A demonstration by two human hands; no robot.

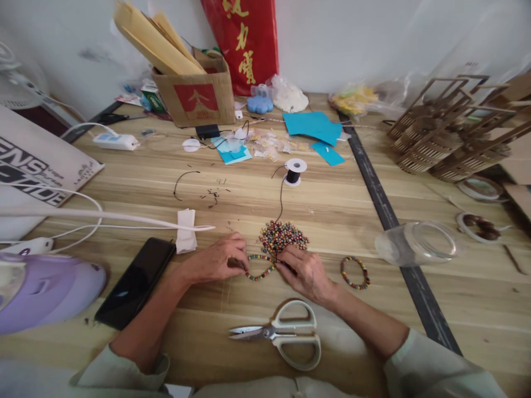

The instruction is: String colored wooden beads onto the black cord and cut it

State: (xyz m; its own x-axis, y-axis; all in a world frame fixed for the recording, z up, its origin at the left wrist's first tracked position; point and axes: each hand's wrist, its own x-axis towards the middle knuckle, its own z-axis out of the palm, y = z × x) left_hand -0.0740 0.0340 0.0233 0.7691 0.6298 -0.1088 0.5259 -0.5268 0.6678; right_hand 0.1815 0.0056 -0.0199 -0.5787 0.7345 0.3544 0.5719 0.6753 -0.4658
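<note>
A beaded bracelet (260,277) of small multicoloured beads forms a loop between my hands, low over the wooden table. My left hand (219,258) pinches its left side between thumb and fingers. At the loop's right end my right hand (305,272) has its fingers closed near the dark cord, and the fingertips partly hide what they grip. Just beyond lies a pile of loose beads (286,235). Black cord runs from the pile up to a white spool (293,172). To the right of my right hand rests another beaded bracelet (355,272), closed in a ring.
Scissors (276,333) with pale handles lie near me, blades pointing left. A black phone (136,282) is beside my left forearm, near a lilac device (50,290). A clear jar (417,244) lies on its side at right. Cord scraps (212,194) are scattered beyond.
</note>
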